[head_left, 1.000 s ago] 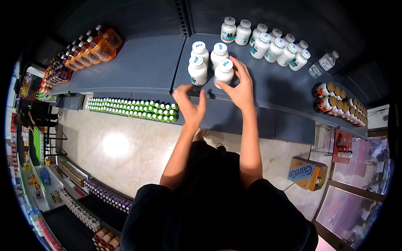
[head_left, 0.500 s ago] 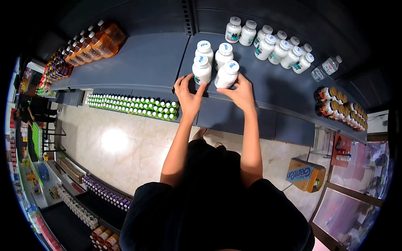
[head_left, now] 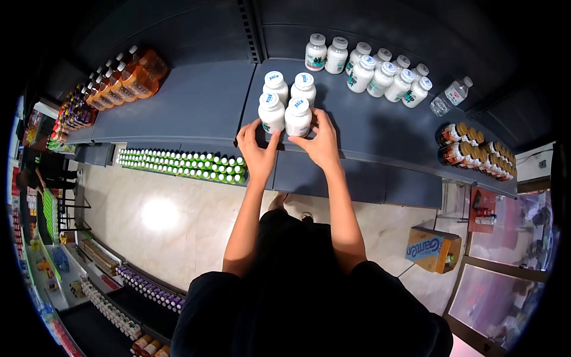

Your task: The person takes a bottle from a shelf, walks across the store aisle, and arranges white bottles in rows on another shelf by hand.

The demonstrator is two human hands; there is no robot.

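Note:
Two white bottles stand side by side at the front of the grey shelf [head_left: 196, 101], with two more right behind them. The thumb and fingers of my left hand [head_left: 257, 156] are closed around the lower part of the front left white bottle [head_left: 272, 112]. Around the front right white bottle [head_left: 298, 119], my right hand [head_left: 323, 143] grips from the right side, thumb in front. Behind them are the back left bottle [head_left: 276, 83] and the back right bottle [head_left: 304, 89], both upright and touched by neither hand.
Several more white bottles [head_left: 380, 77] stand in rows at the back right, beside a clear bottle [head_left: 452, 95] and brown-lidded jars [head_left: 476, 149]. Orange drink bottles [head_left: 128, 77] fill the left. Green bottles with white caps [head_left: 184, 163] sit lower down. A cardboard box [head_left: 433, 250] is on the floor.
The front right bottle has moved left with my right hand, closing the gap to the front left bottle, and stands straighter. The whole view has shifted slightly.

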